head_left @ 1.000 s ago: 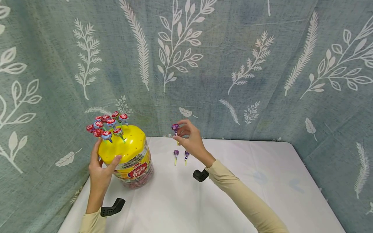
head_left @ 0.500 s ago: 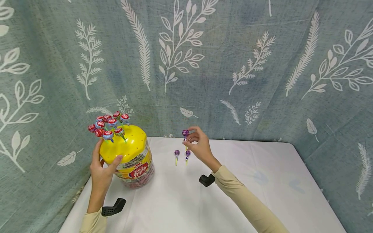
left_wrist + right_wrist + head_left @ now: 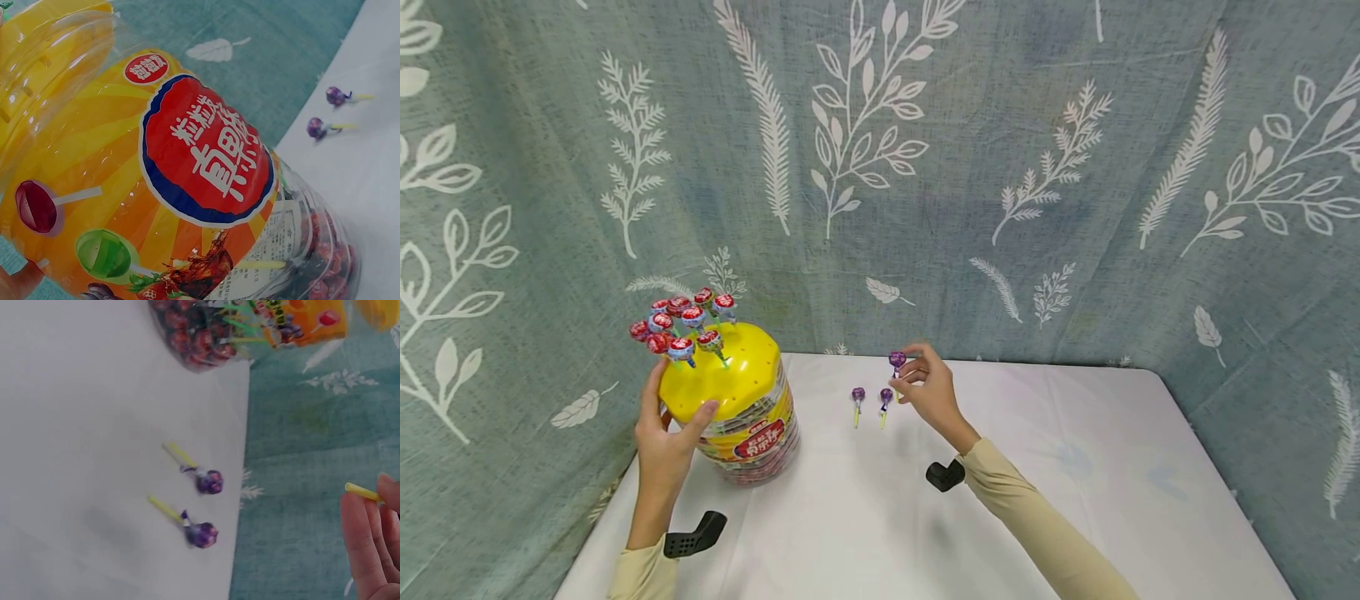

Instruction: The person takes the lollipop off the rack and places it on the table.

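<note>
Pinching the light, stiff purple lollipop (image 3: 897,360) by its thin yellow stick above the table (image 3: 1075,467), the right hand (image 3: 932,392) needs little force, while the left hand (image 3: 666,442) clasps the candy jar (image 3: 737,408).

The head camera looked forward and down from high up, seeing the whole tabletop (image 3: 1075,467) and the curtain behind it. The left wrist camera sat very close to the candy jar (image 3: 162,187). The right wrist camera looked down from near the tabletop. All three views showed the two purple lollipops (image 3: 870,398) and the jar.
</note>
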Motion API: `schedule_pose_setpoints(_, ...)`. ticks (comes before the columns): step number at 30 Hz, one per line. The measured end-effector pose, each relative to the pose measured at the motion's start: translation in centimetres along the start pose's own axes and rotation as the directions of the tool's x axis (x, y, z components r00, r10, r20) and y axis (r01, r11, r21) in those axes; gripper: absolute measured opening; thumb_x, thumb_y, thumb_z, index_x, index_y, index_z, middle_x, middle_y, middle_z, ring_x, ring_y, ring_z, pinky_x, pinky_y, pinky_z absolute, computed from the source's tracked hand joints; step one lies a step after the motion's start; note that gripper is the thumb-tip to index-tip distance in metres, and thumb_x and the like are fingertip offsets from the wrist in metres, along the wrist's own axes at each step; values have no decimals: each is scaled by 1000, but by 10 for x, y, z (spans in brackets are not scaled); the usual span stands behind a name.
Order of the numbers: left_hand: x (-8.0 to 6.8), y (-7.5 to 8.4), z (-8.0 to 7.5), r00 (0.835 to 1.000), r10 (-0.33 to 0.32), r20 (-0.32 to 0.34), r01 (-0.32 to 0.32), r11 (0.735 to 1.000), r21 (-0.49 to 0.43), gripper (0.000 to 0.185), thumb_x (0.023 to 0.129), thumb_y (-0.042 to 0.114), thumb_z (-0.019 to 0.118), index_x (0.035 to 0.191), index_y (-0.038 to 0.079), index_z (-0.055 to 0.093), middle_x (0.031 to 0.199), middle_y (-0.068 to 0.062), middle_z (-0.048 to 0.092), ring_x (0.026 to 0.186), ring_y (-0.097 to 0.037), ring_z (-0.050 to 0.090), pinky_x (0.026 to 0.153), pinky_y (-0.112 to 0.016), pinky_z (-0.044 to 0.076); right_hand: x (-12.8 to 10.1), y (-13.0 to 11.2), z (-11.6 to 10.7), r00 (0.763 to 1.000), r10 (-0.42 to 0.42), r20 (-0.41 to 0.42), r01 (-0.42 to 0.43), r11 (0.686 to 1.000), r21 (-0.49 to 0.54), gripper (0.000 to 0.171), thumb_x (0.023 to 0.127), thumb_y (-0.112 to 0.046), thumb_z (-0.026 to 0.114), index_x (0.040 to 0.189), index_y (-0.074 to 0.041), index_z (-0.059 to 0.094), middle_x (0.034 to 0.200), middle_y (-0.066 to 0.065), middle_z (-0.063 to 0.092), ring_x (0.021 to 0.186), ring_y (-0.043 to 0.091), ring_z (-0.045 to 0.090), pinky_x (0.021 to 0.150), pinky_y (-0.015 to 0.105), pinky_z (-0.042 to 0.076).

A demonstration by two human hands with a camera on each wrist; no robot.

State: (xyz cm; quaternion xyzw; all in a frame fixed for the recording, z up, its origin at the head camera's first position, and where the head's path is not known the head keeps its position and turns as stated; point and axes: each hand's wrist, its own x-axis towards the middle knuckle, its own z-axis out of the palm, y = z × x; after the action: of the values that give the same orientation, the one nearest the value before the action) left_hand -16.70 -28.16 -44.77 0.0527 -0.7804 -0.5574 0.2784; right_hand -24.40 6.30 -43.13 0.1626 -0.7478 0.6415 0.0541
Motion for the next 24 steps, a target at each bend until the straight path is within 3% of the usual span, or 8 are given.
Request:
schedule_pose_setpoints(4, 0, -1, 0, 1000, 1, 1, -1, 1000, -12, 83, 82, 10, 71, 149, 33, 27, 147, 3, 36, 127, -14, 34, 108, -38, 27, 0, 17, -2, 999, 48, -16, -48, 999, 10, 48, 77, 13, 69, 119, 11, 48, 91, 36, 57, 78, 49, 61, 58, 51, 53)
schedule_pose_setpoints(11, 1, 0, 0, 1000, 5, -2, -5, 1000, -3, 83, 82, 10, 72, 149, 32, 27, 147, 3, 35, 128, -13, 34, 107, -34, 27, 5, 66, 0, 991, 113, -66, -114, 993, -18, 50, 75, 10, 73, 119, 1, 52, 88, 27, 61, 72, 37, 64, 52, 40, 55)
schedule_pose_setpoints(17, -1, 2, -1, 1000, -1, -2, 1, 1000, 2, 83, 82, 11, 72, 148, 33, 27, 146, 3, 36, 127, -12, 35, 106, -31, 28, 4, 82, 2, 979, 172, -111, -178, 983, -48, 47, 73, 8, 75, 113, -4, 54, 83, 18, 62, 64, 21, 64, 49, 35, 54)
schedule_pose_setpoints(24, 0, 1, -1, 1000, -1, 0, 1, 1000, -4, 83, 82, 11, 72, 148, 34, 27, 146, 4, 36, 126, -12, 34, 106, -32, 29, 2, 96, 5, 955, 251, -156, -263, 963, -62, 48, 71, 8, 76, 113, -4, 55, 83, 18, 62, 63, 18, 62, 51, 37, 54)
